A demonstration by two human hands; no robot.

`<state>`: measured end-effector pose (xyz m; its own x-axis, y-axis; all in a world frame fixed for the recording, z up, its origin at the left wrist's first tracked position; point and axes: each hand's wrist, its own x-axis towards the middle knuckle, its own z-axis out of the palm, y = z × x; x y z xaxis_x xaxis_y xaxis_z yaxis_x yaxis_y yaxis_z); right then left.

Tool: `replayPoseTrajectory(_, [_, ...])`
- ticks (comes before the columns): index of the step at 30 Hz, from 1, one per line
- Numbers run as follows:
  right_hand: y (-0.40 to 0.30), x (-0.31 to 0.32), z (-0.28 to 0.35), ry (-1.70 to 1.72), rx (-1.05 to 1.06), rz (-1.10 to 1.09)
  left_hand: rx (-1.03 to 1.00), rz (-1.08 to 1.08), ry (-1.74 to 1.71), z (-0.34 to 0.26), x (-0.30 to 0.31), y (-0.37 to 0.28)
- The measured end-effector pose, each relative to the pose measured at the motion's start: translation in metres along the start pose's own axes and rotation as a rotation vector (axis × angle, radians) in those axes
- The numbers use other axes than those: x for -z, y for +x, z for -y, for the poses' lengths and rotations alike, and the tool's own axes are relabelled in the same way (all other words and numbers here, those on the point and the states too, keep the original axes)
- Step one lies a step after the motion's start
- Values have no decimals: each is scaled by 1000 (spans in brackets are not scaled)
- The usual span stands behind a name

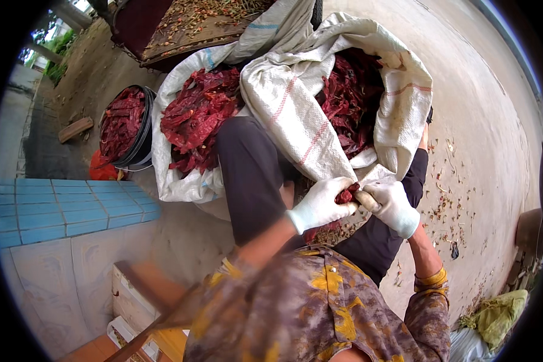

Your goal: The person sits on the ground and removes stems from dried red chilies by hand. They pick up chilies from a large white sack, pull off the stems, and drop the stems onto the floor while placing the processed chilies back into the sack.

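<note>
My left hand (326, 203), in a white knit glove, grips a dried red chili pepper (347, 193) between thumb and fingers. Right beside it, my right hand (391, 206), gloved the same way, has its fingertips bunched at the pepper's end; whether anything is pinched between them is hidden. Just beyond both hands lies the rolled edge of a white woven sack (307, 131) with red stripes. Dark red dried chilies (350, 99) fill its opening. Left of my knee, a second woven sack (163, 181) holds brighter red, flattened chilies (203, 113).
A black bucket (148, 122) of chilies stands at left, near a blue-tiled ledge (68, 206). Behind the sacks, a wooden cart bed (163, 47) carries scattered stems. Stem bits (448, 199) litter the concrete floor at right. A wood block (75, 130) lies far left.
</note>
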<state>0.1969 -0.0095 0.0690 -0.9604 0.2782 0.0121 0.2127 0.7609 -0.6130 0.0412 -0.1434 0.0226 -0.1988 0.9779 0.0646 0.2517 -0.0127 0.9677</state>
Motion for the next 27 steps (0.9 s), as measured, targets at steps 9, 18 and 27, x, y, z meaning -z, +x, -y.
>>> replayPoseTrajectory(9, [17,9,27,1925,-178,-93,-88,-514,-31,-76,139,-33])
replayPoseTrajectory(18, [123,-15,62,432,-105,-18,175,-695,1346,64,306,-15])
replayPoseTrajectory(27, [293,-97,156,-289,290,42,145,-711,491,39,331,-27])
